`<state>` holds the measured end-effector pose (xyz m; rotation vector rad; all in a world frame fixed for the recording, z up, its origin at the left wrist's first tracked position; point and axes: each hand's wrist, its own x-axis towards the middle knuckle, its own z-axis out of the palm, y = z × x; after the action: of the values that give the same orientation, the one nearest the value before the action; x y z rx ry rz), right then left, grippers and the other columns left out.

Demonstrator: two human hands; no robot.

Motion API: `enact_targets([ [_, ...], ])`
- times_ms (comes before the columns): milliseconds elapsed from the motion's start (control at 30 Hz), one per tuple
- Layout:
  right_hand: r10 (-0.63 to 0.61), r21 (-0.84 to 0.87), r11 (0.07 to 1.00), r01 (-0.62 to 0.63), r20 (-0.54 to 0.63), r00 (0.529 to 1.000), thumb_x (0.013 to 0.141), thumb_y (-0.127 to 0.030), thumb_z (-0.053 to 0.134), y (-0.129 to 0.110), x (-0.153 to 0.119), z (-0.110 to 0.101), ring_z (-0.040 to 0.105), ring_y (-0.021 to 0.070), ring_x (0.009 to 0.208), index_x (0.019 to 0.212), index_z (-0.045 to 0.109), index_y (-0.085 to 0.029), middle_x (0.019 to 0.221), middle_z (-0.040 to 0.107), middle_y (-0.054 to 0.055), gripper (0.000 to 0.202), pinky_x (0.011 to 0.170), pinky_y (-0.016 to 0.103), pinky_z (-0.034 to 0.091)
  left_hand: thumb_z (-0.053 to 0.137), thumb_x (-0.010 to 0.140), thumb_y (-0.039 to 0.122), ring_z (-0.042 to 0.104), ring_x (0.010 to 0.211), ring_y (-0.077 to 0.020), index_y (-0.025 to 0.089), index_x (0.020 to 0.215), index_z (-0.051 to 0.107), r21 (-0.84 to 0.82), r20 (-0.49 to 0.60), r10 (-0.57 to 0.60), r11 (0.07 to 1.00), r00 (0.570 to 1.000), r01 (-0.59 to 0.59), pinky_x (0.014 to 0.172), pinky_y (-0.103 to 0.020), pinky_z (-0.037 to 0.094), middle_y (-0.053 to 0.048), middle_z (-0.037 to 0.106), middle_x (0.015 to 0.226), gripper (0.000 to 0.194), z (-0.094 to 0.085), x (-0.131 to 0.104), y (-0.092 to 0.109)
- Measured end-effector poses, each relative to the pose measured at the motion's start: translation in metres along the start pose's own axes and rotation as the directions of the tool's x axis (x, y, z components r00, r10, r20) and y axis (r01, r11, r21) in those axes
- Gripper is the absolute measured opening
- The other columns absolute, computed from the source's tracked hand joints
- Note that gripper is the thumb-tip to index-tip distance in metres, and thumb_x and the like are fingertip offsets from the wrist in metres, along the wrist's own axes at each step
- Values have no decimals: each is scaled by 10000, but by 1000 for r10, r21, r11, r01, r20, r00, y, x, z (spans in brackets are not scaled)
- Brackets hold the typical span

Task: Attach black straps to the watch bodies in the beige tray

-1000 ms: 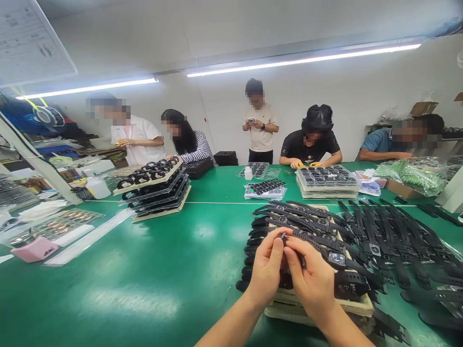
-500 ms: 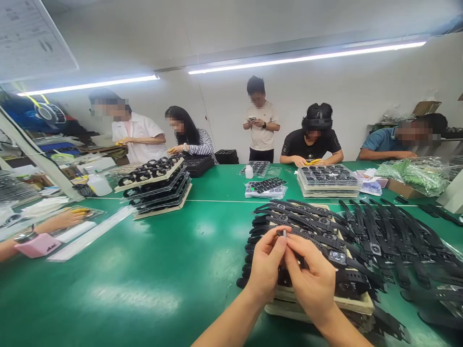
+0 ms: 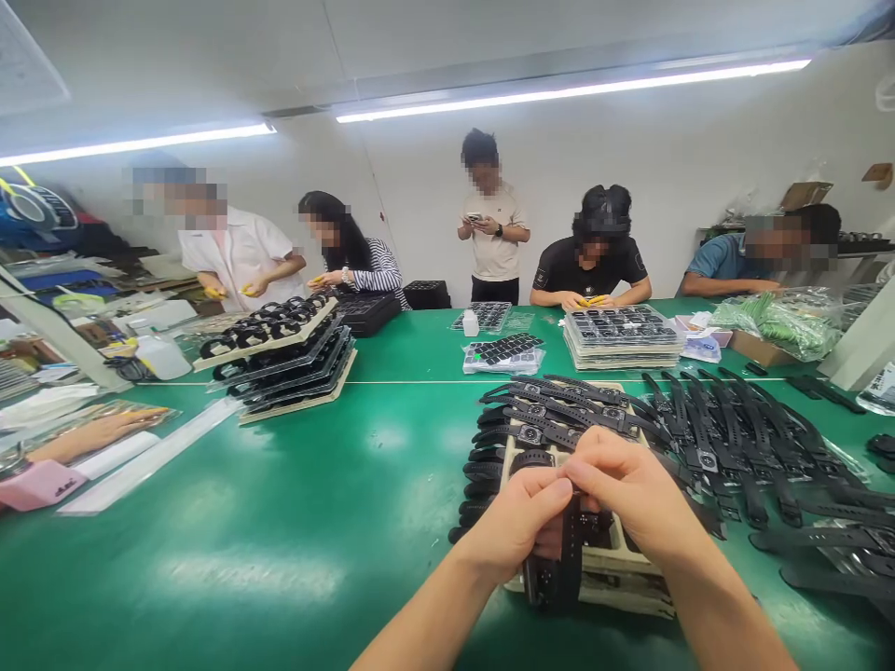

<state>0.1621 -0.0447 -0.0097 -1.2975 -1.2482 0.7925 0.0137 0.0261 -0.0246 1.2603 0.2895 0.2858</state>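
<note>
A black smartwatch (image 3: 570, 559) hangs by its strap below my hands, over the near end of a beige tray stack (image 3: 615, 559). My left hand (image 3: 517, 522) is closed around its upper part, thumb pressed to the fingers. The fingertips of my right hand (image 3: 622, 480) pinch at the top of the strap and meet the left thumb; the exact spot gripped is hidden. Rows of black-strapped watches (image 3: 530, 434) lie across the trays just beyond. Several more watches (image 3: 708, 460) lie spread to the right.
Stacked trays of black rings (image 3: 300, 359) stand at the left. Across the green table (image 3: 280, 522) are a pile of trays (image 3: 622, 349), a small white bottle (image 3: 471, 323) and black sheets (image 3: 510, 347). Co-workers sit or stand opposite; another person's hand (image 3: 104, 433) is at the left.
Earlier both hands pinched a small grey piece above the trays; now a smartwatch hangs from them, lower. Tray compartments once covered by watches show near my hands. The view has shifted slightly.
</note>
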Motion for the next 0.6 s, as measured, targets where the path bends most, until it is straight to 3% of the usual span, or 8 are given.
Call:
enact_targets([
  [100,-18,30,999,29,-296,955,741,-671,622,1,2,-1,499,-44,638,800,717,-107,873,552,37,575,565,59,425,693,761,628,211,447,30,75,875,546,16,5,-51,999,999,51,436,-104,179,69,198,539,583,1,3,1],
  [200,-63,18,997,79,-446,893,761,-651,613,6,5,-1,487,-47,665,839,719,-101,814,561,43,566,612,33,427,688,724,681,372,520,17,34,856,596,92,-67,-49,994,997,55,486,-87,288,-5,425,622,667,1,5,-1],
  [300,-12,95,994,63,-459,889,767,-694,585,10,7,-2,447,-37,603,901,663,-80,711,515,30,634,582,63,412,710,664,717,552,654,-44,1,853,637,121,-47,-84,989,995,89,607,-104,438,-83,552,741,745,2,7,-7],
  [400,69,187,982,15,-433,899,747,-742,577,12,9,-3,408,-36,557,961,598,-88,637,455,4,689,516,66,344,744,657,669,622,642,-116,39,886,583,-18,51,-128,991,990,129,670,-197,527,-43,515,651,689,3,9,-13],
  [500,87,219,976,6,-411,907,750,-753,562,12,9,-2,412,-38,556,971,556,-93,710,521,15,696,504,71,349,736,676,634,615,568,-150,48,874,542,-88,98,-121,988,988,130,581,-250,531,-49,524,644,648,5,11,-16],
  [600,83,228,974,12,-401,912,762,-754,542,11,9,0,442,-32,565,981,540,-95,841,594,41,694,511,87,388,739,682,607,541,533,-89,38,850,551,-105,79,-113,987,990,121,487,-226,502,-48,502,629,623,5,11,-15],
])
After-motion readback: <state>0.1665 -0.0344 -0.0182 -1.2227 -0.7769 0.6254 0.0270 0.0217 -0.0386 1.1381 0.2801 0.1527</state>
